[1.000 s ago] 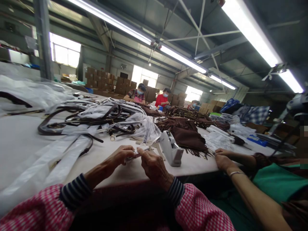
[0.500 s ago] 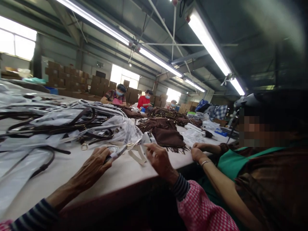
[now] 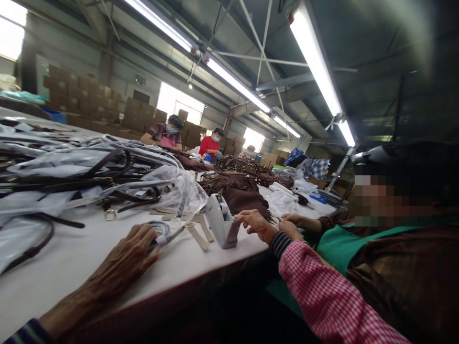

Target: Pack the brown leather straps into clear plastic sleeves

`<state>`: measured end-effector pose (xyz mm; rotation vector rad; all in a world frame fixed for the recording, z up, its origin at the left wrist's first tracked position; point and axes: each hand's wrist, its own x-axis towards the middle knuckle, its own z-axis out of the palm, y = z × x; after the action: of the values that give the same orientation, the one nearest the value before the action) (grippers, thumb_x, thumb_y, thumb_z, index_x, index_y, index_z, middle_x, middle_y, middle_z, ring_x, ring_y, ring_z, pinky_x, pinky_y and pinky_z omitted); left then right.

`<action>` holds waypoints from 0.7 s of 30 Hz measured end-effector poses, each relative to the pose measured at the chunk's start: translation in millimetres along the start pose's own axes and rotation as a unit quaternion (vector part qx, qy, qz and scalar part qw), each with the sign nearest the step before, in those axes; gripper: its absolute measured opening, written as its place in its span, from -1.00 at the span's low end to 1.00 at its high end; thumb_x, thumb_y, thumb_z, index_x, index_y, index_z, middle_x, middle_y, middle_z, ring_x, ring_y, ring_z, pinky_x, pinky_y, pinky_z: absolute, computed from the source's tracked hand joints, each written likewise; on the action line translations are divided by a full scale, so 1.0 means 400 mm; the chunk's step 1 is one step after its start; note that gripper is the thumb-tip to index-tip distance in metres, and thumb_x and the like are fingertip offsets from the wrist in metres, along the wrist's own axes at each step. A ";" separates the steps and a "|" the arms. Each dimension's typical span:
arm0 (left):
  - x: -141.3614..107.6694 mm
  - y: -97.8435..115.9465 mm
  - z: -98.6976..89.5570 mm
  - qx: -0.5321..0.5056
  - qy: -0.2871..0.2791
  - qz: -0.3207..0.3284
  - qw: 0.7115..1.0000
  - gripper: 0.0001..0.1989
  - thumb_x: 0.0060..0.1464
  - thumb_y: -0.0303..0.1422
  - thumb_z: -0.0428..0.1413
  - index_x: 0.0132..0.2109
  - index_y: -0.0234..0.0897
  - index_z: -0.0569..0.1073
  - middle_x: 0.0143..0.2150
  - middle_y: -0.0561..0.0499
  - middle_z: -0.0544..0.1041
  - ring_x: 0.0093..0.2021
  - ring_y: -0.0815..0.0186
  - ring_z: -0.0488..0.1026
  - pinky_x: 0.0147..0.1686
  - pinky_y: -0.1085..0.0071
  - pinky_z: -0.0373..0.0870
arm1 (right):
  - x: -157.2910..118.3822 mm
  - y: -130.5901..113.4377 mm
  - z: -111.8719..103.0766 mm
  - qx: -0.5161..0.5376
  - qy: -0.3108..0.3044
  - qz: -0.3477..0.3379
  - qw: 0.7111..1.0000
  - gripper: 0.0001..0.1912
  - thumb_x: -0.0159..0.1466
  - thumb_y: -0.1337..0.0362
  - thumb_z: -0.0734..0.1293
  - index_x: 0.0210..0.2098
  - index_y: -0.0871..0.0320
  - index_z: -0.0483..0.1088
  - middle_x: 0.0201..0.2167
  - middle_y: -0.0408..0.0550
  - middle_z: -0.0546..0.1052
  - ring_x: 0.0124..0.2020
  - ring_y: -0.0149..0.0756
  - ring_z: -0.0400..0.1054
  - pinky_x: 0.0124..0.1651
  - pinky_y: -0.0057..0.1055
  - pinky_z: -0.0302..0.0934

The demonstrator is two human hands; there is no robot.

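Note:
My left hand [image 3: 134, 253] is closed around a coiled strap [image 3: 161, 230] with a metal ring at its far end, low over the table. At the right end of a white tape dispenser [image 3: 218, 222] is my right hand [image 3: 256, 223], its fingers close together at the dispenser's edge; what they pinch is too small to make out. Beige strips [image 3: 197, 237] lie between the strap and the dispenser. Behind the dispenser are dark brown fringed pieces [image 3: 244, 200].
Wrapped dark straps [image 3: 96, 181] are heaped across the left of the white table [image 3: 172, 267]. A person in a green apron [image 3: 337, 246] sits close on the right, hands near my right hand. Other people work at the far side, before stacked cartons [image 3: 82, 98].
My right hand has moved right, and the dispenser, mostly hidden before, now shows between my hands. My left hand has shifted slightly left and down with the strap. The view has turned a little.

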<state>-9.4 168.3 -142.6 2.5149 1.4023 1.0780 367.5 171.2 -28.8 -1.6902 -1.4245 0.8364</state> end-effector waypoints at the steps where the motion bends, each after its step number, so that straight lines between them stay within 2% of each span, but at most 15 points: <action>1: 0.000 0.000 -0.003 0.001 0.006 -0.006 1.000 -0.79 0.23 -0.24 -0.04 -0.18 -0.18 0.46 -0.08 -0.18 0.51 0.01 -0.06 0.42 -0.09 0.06 0.43 | 0.002 -0.003 0.003 0.012 0.006 0.009 1.000 -0.81 0.03 0.18 0.47 -0.46 0.20 0.55 -0.56 -0.19 0.38 -0.50 -0.44 0.16 -0.52 -0.53 -0.03; 5: 0.001 -0.001 -0.012 -0.002 0.043 -0.021 0.999 -0.79 0.23 -0.18 -0.03 -0.24 -0.16 0.41 -0.15 -0.15 0.50 -0.03 -0.06 0.41 -0.06 0.06 0.41 | 0.011 -0.006 0.024 0.073 0.052 0.038 0.995 -0.85 -0.06 0.25 0.46 -0.51 0.21 0.51 -0.58 -0.23 0.34 -0.52 -0.46 0.13 -0.48 -0.49 0.05; 8: 0.003 -0.002 -0.014 -0.007 0.050 -0.021 0.998 -0.79 0.23 -0.17 -0.04 -0.26 -0.14 0.39 -0.18 -0.13 0.50 -0.06 -0.05 0.41 -0.04 0.06 0.39 | 0.001 0.001 0.041 0.125 0.095 0.037 0.987 -0.81 -0.09 0.23 0.48 -0.54 0.19 0.45 -0.60 -0.24 0.31 -0.51 -0.44 0.13 -0.48 -0.48 0.06; 11: 0.004 -0.005 -0.012 -0.019 0.050 -0.034 0.998 -0.78 0.24 -0.16 -0.04 -0.24 -0.15 0.39 -0.17 -0.13 0.51 -0.06 -0.04 0.41 -0.03 0.07 0.38 | -0.043 0.017 0.055 0.179 0.126 0.009 0.976 -0.73 -0.09 0.14 0.51 -0.50 0.15 0.43 -0.54 -0.23 0.33 -0.46 -0.41 0.21 -0.47 -0.51 0.08; 15: 0.006 -0.008 -0.012 -0.037 0.050 -0.066 0.996 -0.76 0.23 -0.13 -0.02 -0.22 -0.16 0.41 -0.13 -0.14 0.53 -0.03 -0.05 0.42 -0.06 0.09 0.39 | -0.117 0.053 0.081 0.238 0.117 -0.005 0.964 -0.61 -0.11 0.04 0.54 -0.43 0.14 0.41 -0.42 -0.14 0.44 -0.40 -0.37 0.33 -0.47 -0.51 0.16; 18: 0.009 -0.011 -0.013 -0.052 0.041 -0.082 0.994 -0.73 0.23 -0.09 -0.01 -0.21 -0.17 0.42 -0.14 -0.13 0.52 -0.04 -0.04 0.43 -0.06 0.09 0.39 | -0.129 0.087 0.107 0.262 0.103 0.007 0.960 -0.53 -0.12 -0.03 0.55 -0.45 0.14 0.34 -0.46 -0.11 0.46 -0.53 -0.43 0.27 -0.55 -0.53 0.06; 21: 0.012 -0.019 -0.012 -0.067 0.052 -0.083 0.993 -0.71 0.22 -0.06 0.00 -0.21 -0.16 0.42 -0.15 -0.11 0.51 -0.07 -0.02 0.44 -0.05 0.10 0.40 | -0.113 0.126 0.119 0.262 0.109 0.001 0.959 -0.49 -0.14 -0.05 0.56 -0.48 0.12 0.29 -0.56 -0.18 0.42 -0.64 -0.52 0.15 -0.62 -0.57 -0.11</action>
<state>-16.2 174.9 -139.3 2.2367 1.4797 1.2404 343.9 128.5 -95.9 -1.3256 -0.9438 0.9014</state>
